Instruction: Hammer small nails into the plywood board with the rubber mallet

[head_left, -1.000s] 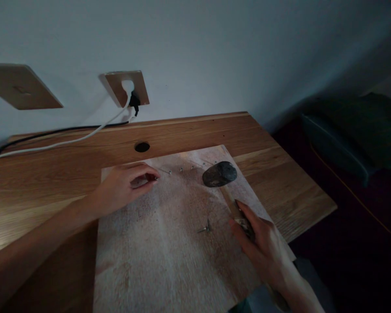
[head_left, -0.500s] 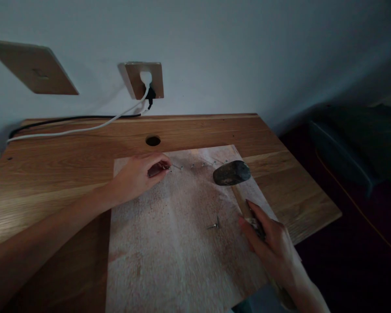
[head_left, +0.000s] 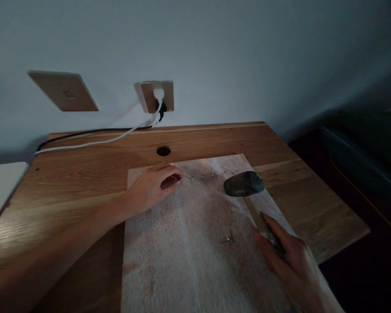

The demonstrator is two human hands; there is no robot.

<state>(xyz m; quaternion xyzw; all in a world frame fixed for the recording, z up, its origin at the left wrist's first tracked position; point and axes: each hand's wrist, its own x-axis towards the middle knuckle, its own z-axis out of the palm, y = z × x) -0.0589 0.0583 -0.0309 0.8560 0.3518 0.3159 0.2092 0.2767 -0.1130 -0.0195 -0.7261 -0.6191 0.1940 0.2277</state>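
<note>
A pale wooden board [head_left: 189, 261] lies on a wooden desk [head_left: 84, 174]. My left hand [head_left: 153, 187] rests at the board's far edge with fingers pinched on a small nail [head_left: 180, 178], at the left end of a row of nails [head_left: 211, 174] standing in the board. My right hand [head_left: 289, 261] is wrapped round the wooden handle of a hammer [head_left: 244, 184], whose dark head hovers near the row's right end. Loose nails [head_left: 228, 238] lie on the board just left of my right hand.
A white cable and a black cable [head_left: 94, 138] run along the desk's back edge to a wall socket [head_left: 157, 96]. A round cable hole [head_left: 163, 151] sits in the desk behind the board. A dark cushion or chair [head_left: 365, 156] stands right of the desk.
The view has shifted left and up, so everything sits further right and lower in the picture. My left hand has crept slightly toward the nail row; the hammer stays in my right hand.
</note>
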